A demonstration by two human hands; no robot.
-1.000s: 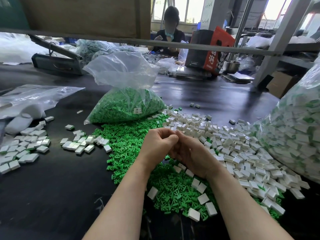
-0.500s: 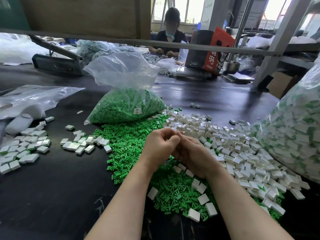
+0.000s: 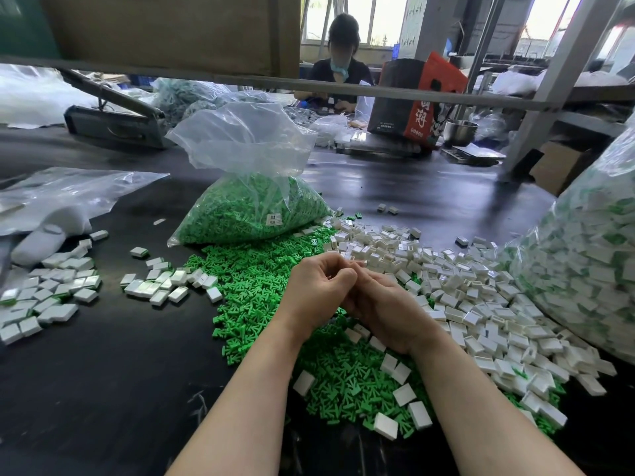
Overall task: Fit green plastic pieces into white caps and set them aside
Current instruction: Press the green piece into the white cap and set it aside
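Here two hands [image 3: 357, 290] meet above two heaps, green [image 3: 261, 290] and white [image 3: 474, 297].

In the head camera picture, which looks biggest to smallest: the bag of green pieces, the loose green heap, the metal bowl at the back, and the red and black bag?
1. Loose green heap
2. Bag of green pieces
3. Red and black bag
4. Metal bowl

The last two sit far back, so their true sizes may be larger than they look.

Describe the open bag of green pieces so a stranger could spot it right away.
Start at the dark worktable and look past the loose green pieces. The clear plastic bag stands behind them, mouth open. Unlike the bulging sack at the right edge, it holds only green.
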